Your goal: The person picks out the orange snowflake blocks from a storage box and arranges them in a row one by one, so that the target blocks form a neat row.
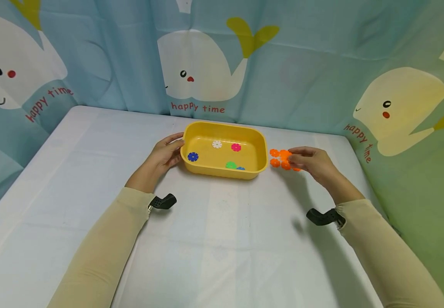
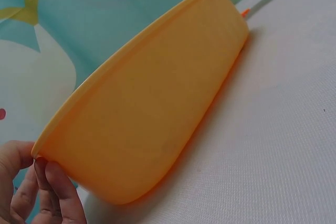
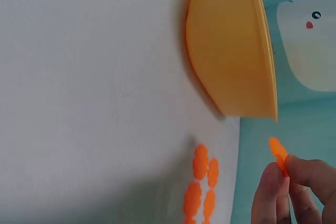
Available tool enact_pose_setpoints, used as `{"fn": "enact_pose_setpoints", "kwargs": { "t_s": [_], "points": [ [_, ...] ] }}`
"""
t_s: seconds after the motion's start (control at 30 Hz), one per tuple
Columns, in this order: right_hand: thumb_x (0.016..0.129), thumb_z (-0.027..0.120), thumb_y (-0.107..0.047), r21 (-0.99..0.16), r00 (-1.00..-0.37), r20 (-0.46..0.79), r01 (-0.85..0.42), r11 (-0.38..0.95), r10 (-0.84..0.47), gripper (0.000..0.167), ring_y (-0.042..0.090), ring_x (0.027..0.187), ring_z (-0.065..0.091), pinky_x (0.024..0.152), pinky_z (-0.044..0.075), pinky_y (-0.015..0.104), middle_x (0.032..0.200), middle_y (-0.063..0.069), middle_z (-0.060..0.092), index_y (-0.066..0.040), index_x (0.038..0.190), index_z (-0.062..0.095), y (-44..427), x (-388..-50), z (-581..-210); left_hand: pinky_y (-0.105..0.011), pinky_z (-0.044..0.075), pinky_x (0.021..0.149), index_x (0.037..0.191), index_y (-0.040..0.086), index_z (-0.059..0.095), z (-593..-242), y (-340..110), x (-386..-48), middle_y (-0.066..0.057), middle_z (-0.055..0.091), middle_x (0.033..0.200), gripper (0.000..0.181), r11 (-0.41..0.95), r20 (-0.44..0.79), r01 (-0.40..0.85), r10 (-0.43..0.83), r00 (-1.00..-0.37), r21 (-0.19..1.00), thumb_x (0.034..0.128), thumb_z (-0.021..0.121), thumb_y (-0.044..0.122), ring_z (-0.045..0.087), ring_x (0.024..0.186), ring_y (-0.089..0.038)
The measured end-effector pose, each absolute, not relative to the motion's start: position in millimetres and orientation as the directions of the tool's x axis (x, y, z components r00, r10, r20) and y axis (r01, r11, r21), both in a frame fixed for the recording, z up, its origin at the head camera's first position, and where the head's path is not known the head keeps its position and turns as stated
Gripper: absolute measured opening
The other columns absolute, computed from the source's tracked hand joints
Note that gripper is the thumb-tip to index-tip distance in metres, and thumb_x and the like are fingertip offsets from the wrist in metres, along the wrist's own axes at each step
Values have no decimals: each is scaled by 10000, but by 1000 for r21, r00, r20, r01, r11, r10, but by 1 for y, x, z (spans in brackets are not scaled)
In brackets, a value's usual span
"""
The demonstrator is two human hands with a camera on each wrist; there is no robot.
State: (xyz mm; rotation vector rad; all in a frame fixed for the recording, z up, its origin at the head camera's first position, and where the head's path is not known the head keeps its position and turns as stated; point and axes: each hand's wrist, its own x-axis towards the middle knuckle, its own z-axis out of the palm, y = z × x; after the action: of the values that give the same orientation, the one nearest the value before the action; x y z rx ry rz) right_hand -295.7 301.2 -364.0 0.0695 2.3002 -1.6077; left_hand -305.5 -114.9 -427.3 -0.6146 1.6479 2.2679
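Observation:
My left hand [image 1: 163, 155] holds the left end of a yellow plastic basin [image 1: 222, 172], its thumb at the rim and fingers beneath the lip in the left wrist view. Inside the basin lie a dark blue snowflake disc [image 1: 193, 157], a white one [image 1: 217, 144], a pink one [image 1: 236, 147], a green one [image 1: 231, 164] and a partly hidden blue one [image 1: 241, 168]. Between thumb and fingertips, my right hand [image 1: 316, 163] pinches an orange snowflake disc [image 3: 277, 152], raised to the right of the basin. Several orange discs [image 1: 274, 162] lie on the table below that hand.
A white cloth covers the table [image 1: 222, 239]. Behind it and on the right hangs a blue-green curtain [image 1: 303, 85] printed with whales. Black wrist mounts [image 1: 164, 201] stick out from both sleeves.

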Motion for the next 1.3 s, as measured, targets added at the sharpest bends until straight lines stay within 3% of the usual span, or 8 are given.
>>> {"fn": "enact_pose_setpoints", "kwargs": {
  "t_s": [0.17, 0.33, 0.47, 0.67, 0.9, 1.3],
  "points": [
    [945, 649, -99, -918, -947, -289, 232, 321, -142, 421, 33, 848, 663, 817, 545, 168, 966, -104, 676, 64, 1313, 525, 314, -297, -362, -161, 531, 640, 1363, 273, 578, -427, -115, -305, -48, 577, 1217, 414, -313, -485, -450, -39, -874, 836, 960, 651, 212, 576, 897, -136],
    [934, 656, -62, -940, -949, -279, 239, 244, -145, 192, 68, 840, 690, 814, 556, 192, 947, -74, 691, -63, 1125, 656, 327, -297, -364, -161, 530, 635, 1364, 274, 577, -428, -115, -305, -52, 574, 1215, 409, -308, -480, -446, -40, -876, 840, 965, 642, 210, 573, 903, -139],
    [934, 656, -62, -946, -950, -278, 245, 212, -143, 121, 72, 838, 699, 801, 558, 187, 919, -68, 701, -142, 1016, 697, 336, -295, -367, -159, 527, 629, 1370, 273, 571, -428, -115, -306, -48, 576, 1202, 413, -301, -477, -447, -34, -878, 843, 967, 639, 213, 574, 895, -135],
    [936, 649, -50, -945, -942, -310, 290, 153, -130, 169, 63, 818, 681, 780, 563, 189, 897, -70, 696, -194, 928, 738, 347, -298, -371, -161, 524, 623, 1386, 256, 557, -428, -115, -305, -56, 570, 1220, 428, -320, -471, -440, -24, -882, 839, 969, 634, 197, 564, 922, -144],
    [941, 622, -7, -913, -907, -408, 405, 50, -106, 226, 63, 780, 679, 752, 568, 192, 846, -44, 717, -169, 868, 761, 362, -304, -375, -161, 520, 609, 1395, 250, 547, -428, -115, -305, -58, 573, 1209, 433, -331, -466, -434, -20, -885, 838, 973, 627, 190, 555, 897, -140],
    [967, 571, -5, -893, -889, -450, 447, 47, -86, 317, 38, 787, 663, 736, 560, 178, 831, -71, 714, -205, 814, 763, 380, -307, -389, -162, 523, 631, 1381, 264, 560, -428, -115, -305, -54, 563, 1202, 420, -318, -475, -443, -26, -880, 838, 971, 632, 205, 555, 912, -144]
  ]
}}
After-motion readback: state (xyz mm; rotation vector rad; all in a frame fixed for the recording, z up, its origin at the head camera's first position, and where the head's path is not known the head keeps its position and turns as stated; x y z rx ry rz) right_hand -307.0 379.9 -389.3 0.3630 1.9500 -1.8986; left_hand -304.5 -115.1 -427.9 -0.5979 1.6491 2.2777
